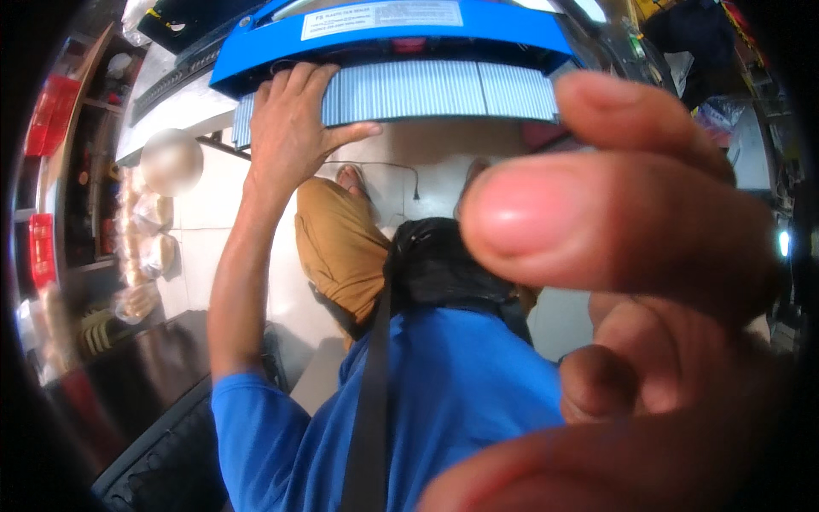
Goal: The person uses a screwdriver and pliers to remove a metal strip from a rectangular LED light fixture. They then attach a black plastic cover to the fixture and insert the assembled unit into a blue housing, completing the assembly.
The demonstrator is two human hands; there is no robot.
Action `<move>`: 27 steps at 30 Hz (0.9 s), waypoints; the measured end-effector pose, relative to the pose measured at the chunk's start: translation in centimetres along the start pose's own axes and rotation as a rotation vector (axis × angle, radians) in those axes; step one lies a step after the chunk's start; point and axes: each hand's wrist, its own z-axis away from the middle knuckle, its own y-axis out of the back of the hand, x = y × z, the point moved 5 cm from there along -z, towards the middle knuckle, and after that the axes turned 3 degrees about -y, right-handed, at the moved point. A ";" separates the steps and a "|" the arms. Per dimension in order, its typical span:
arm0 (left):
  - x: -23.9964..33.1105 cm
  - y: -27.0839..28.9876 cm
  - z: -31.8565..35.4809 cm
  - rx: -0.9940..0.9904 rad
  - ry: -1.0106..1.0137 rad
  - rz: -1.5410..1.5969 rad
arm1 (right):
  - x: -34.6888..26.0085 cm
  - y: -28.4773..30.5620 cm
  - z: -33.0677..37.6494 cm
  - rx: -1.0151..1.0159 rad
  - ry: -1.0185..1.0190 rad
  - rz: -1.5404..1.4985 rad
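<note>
At the top of the head view stands a blue bag sealer with a white label on its body. A ribbed grey shelf runs along its near side. My left hand lies flat over the shelf's left part, fingers stretched toward the blue body and thumb out to the side. Very close to the camera, my right hand fills the right side. Its fingers are bent and spread apart, and nothing shows between them. The hand hides much of what lies behind it.
A power cord with a black plug lies on the tiled floor near my feet. To the left are bagged goods, a red bin and shelving. A black padded case is at lower left. A black bag rests at my lap.
</note>
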 end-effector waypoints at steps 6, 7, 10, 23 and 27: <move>-0.8 -0.1 -0.1 0.006 -0.038 -0.090 | 0.2 -0.6 0.3 -0.051 0.002 -0.007; -0.9 0.0 0.4 0.017 -0.022 -0.088 | 0.5 -0.5 0.2 -0.045 0.017 -0.011; -0.8 -0.5 0.4 -0.046 0.027 -0.023 | 1.3 0.8 -0.4 0.051 -0.021 0.012; -1.2 0.4 0.4 -0.024 0.081 0.086 | 20.1 0.3 6.8 0.198 -0.496 0.672; -1.5 -0.3 0.6 -0.051 0.095 0.088 | 21.8 -0.4 8.2 0.255 -0.577 0.716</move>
